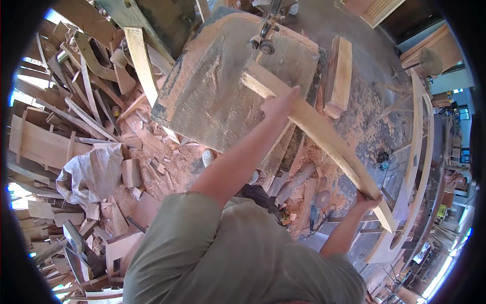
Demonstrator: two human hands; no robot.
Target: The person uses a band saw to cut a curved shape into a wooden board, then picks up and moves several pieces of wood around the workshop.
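Looking over a cluttered workshop with a stained grey floor (387,124), plus pinkish sawdust and chips (144,147) scattered about. Seeing a flat, dust-coated machine table (217,96) with dark metal wheel-like guides (260,45) above its far side. Spotting thick pale wooden blocks (341,76) just beside it on the right, a big curved wooden frame (420,152) further right, and a heap of curved wooden offcuts (83,96) crowding the left. Noticing a crumpled whitish plastic sack (93,172) near those offcuts; can't tell what's inside, if anything. Holding a long, curved, pale wooden beam (329,139) slantwise, one end over the table, the other out past its edge. Gripping it with left-hand fingers (281,103) near the table end, right-hand fingers (368,201) closing around it near the lower end.
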